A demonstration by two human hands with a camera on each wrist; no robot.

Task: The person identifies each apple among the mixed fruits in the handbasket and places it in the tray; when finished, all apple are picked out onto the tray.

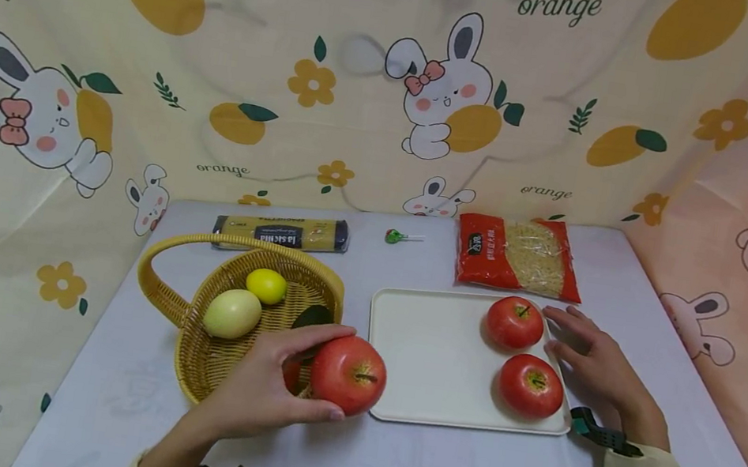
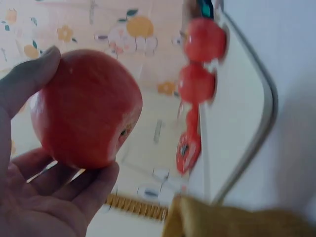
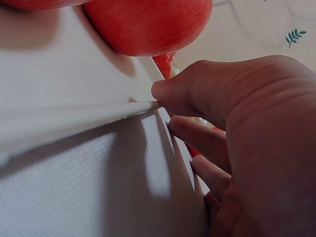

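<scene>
Thumb and fingers of my left hand (image 1: 270, 382) grip a red apple (image 1: 349, 374), held up between the basket and the tray's left edge. The left wrist view shows this apple (image 2: 86, 108) large, with the thumb on one side and fingers on the other. Two more red apples, a rear one (image 1: 514, 323) and a front one (image 1: 530, 386), sit on the right part of the white tray (image 1: 429, 353). Beside the tray's right edge is my right hand (image 1: 596, 360), fingers relaxed. Its thumb (image 3: 185, 91) rests at the rim in the right wrist view.
The wicker basket (image 1: 187, 363) holds a lemon (image 1: 266, 286), a pale green oval fruit (image 1: 233, 313) and a dark green item (image 1: 313, 317), partly hidden by my left hand. Behind lie a spaghetti pack (image 1: 282, 232), a lollipop (image 1: 397, 237) and a red pasta bag (image 1: 520, 256).
</scene>
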